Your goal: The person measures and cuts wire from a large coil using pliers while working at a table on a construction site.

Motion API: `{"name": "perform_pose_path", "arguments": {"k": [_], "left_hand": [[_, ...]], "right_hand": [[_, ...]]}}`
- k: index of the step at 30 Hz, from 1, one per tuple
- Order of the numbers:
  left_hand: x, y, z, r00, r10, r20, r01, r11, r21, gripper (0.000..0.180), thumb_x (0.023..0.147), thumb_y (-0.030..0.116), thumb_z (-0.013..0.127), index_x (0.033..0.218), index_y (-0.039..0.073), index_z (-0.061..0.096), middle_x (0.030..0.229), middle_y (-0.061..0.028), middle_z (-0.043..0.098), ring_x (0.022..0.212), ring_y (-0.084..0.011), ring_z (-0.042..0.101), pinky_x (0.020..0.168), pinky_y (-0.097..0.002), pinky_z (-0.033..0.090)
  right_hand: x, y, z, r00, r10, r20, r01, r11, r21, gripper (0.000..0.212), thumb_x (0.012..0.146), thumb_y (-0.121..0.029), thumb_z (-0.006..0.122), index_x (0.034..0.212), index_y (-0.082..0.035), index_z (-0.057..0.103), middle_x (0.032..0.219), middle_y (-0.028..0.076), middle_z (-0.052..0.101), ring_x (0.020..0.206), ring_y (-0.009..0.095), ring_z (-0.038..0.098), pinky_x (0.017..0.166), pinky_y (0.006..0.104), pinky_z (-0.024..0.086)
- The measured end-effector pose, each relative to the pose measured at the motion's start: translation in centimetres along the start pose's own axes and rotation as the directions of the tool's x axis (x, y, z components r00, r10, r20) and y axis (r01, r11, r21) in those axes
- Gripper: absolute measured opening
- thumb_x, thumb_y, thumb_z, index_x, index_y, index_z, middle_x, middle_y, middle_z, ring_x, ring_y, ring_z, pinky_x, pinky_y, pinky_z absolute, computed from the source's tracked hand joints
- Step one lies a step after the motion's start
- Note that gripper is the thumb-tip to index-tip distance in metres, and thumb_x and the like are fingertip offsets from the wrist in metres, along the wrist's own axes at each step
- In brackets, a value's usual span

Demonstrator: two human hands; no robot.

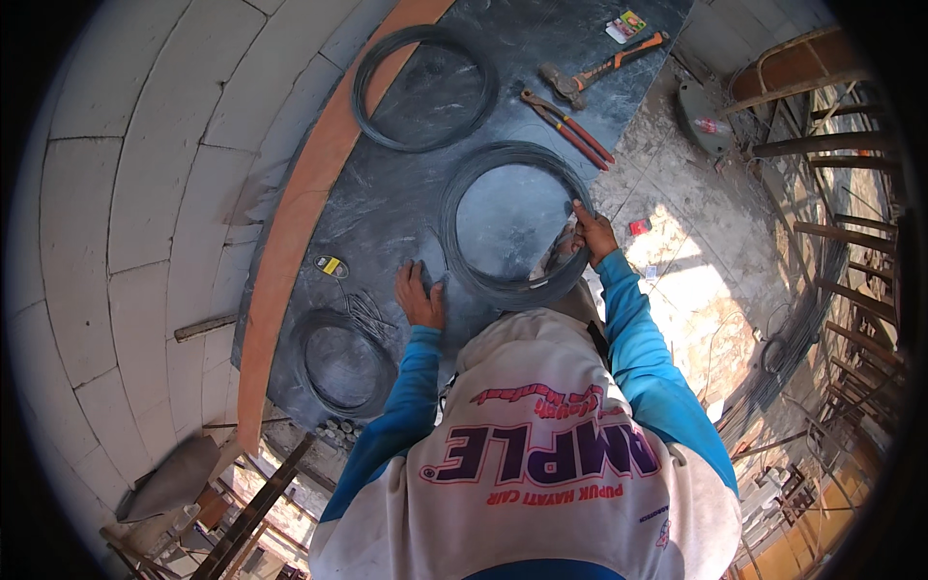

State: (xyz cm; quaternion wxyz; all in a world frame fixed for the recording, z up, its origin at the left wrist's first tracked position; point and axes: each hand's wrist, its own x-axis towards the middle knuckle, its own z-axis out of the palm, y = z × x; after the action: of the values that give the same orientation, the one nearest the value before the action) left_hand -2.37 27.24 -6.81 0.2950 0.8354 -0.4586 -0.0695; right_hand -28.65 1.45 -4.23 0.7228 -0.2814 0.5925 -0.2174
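A large coil of dark wire [450, 224] is directly in front of me on the dark tabletop [396, 198]. On its right side, my right hand [594, 235] is closed around the ring. My left hand [421, 294] rests on the tabletop left of this coil, fingers apart and holding nothing. Farther off lies a second wire coil [361, 92]. To the left of my left forearm is a smaller wire coil [302, 356], with several short wire pieces [365, 311] beside it.
Red-handled pincers [583, 142] and a hammer [611, 68] lie toward the far right edge, near a small packet [628, 23]. A yellow-and-black tag [332, 267] sits left. An orange-brown strip [295, 208] runs before a block wall [145, 193]. Metal bars [826, 143] stand right.
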Motion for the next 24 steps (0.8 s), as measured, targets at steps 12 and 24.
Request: {"name": "perform_pose_path", "arguments": {"k": [12,24], "left_hand": [[11.7,11.9,-0.2,0.954,0.271,-0.126,-0.291,0.940,-0.179,0.058,0.079,0.024,0.072,0.128,0.002,0.048,0.137,-0.0194,0.041,0.131,-0.0415,0.033,0.109,-0.0555,0.025],[24.3,19.9,-5.1,0.642,0.684,0.346,-0.650,0.725,-0.229,0.073,0.065,0.019,0.082,0.130,0.014,0.049,0.132,-0.0117,0.050,0.125,-0.0312,0.045,0.109,-0.0502,0.030]], "right_hand": [[0.5,-0.5,-0.3,0.989,-0.112,-0.091,0.093,0.977,-0.191,0.045,0.082,-0.041,0.070,0.075,0.002,0.057,0.052,0.005,0.048,0.039,0.016,0.046,0.039,0.0322,0.040],[-9.2,-6.0,2.6,0.909,-0.409,0.080,0.407,0.832,-0.376,0.033,0.086,-0.030,0.069,0.089,0.002,0.064,0.062,0.001,0.052,0.058,0.009,0.044,0.054,0.0280,0.038]]}}
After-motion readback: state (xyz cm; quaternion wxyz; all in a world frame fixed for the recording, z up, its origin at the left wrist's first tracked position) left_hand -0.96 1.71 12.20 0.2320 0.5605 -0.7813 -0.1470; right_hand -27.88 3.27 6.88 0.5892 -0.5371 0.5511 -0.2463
